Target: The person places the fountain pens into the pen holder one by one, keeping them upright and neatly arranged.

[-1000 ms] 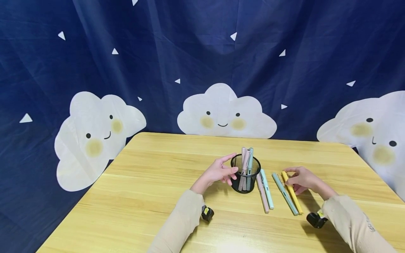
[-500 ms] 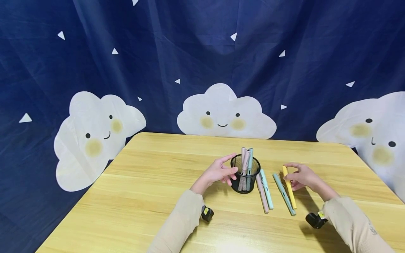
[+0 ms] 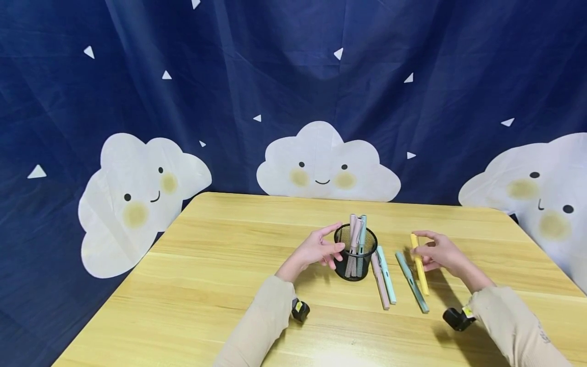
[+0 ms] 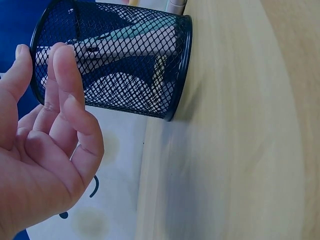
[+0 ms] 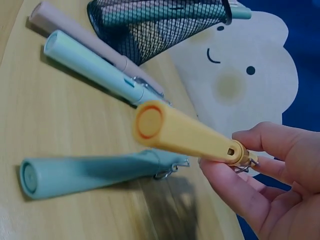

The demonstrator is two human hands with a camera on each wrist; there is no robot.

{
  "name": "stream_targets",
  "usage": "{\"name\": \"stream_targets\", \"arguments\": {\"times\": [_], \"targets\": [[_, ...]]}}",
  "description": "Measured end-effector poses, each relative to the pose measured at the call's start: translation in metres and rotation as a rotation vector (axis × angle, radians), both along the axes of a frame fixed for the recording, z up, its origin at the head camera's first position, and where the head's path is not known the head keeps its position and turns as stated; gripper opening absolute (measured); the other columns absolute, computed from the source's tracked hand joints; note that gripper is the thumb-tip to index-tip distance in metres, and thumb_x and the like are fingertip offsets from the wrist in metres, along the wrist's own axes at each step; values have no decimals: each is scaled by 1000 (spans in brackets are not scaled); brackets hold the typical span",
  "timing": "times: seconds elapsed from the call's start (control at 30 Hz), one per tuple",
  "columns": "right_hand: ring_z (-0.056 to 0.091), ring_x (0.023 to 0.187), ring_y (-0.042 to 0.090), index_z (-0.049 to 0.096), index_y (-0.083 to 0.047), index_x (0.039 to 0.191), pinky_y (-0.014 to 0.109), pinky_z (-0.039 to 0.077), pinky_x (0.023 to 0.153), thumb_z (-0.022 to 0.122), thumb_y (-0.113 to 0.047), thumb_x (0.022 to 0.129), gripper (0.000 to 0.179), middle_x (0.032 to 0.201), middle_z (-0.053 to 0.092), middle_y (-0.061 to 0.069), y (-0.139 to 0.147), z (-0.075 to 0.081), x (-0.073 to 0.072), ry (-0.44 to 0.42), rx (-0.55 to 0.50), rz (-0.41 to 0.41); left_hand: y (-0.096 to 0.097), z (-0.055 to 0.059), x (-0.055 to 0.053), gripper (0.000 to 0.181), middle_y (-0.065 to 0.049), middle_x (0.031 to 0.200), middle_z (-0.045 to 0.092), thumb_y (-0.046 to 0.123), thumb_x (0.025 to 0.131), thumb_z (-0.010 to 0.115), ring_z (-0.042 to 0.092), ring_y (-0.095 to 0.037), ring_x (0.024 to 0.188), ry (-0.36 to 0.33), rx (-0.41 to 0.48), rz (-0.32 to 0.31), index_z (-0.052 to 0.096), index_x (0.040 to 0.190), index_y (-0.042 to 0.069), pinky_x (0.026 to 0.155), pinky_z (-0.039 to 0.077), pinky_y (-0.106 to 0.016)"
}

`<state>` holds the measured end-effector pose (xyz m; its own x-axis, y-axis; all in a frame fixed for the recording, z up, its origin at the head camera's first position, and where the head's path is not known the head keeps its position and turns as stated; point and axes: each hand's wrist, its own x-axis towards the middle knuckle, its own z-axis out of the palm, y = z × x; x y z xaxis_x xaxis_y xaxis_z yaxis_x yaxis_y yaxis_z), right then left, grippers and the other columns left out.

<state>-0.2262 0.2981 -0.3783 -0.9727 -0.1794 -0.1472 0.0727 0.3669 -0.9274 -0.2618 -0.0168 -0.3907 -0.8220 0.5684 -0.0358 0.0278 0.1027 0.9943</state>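
Note:
My right hand (image 3: pixel 442 254) pinches a yellow pen (image 5: pixel 185 131) near its clip end, between thumb and fingers. The pen is raised over the table, its barrel end pointing down toward the near side. My left hand (image 3: pixel 318 248) holds the left side of a black mesh pen holder (image 3: pixel 352 266), thumb at the near rim and forefinger along the far rim. Inside the holder stand pink pens (image 3: pixel 353 224) and a blue-green pen (image 3: pixel 363 234). A grey-green pen (image 5: pixel 90 175) lies on the table beside the yellow one.
Between the holder and the grey-green pen lie a pink pen (image 3: pixel 380 283) and a light mint pen (image 3: pixel 387 278), side by side. The wooden table (image 3: pixel 220 244) reaches back to a dark blue curtain (image 3: pixel 293 61) with white clouds.
The right hand has lifted the yellow pen from beside the grey-green pen, moving it slightly up and away. The grey-green pen has shifted a little left. The left hand stays at the holder.

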Motion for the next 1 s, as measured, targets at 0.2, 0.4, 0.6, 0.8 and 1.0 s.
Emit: {"name": "stream_targets", "arguments": {"times": [0.2,0.4,0.6,0.8,1.0], "targets": [[52,54,8,14,11,135,31,53,57,52,-1,86,64,86,56,10,-5,4,0,33,-86,-23,0,-1,0,63,-10,71,65,19,86,61,57,-15,45,0,7,-3,29,141,19,41,40,-23],[55,57,12,15,11,135,32,53,57,55,0,86,64,84,50,7,-10,6,-1,91,-123,-58,-1,0,1,64,-10,71,65,19,86,61,57,-16,45,1,6,-3,28,141,20,42,39,-23],[56,56,13,32,-2,130,33,53,55,60,-3,84,54,81,51,4,-16,9,0,155,-177,-100,-1,0,0,64,-10,70,65,18,86,61,57,-15,45,-1,15,-9,28,141,20,41,39,-23],[57,57,13,50,-23,105,29,53,53,62,-2,83,33,80,54,2,-27,15,0,237,-281,-123,0,0,0,63,-10,70,65,18,86,60,57,-15,44,-10,24,-3,28,141,19,41,39,-22],[58,60,12,56,-24,100,28,53,53,59,1,84,31,81,55,0,-37,20,-3,275,-346,-103,-1,0,0,64,-14,73,65,17,86,61,57,-15,44,-13,21,-5,27,141,19,41,39,-22]]}}
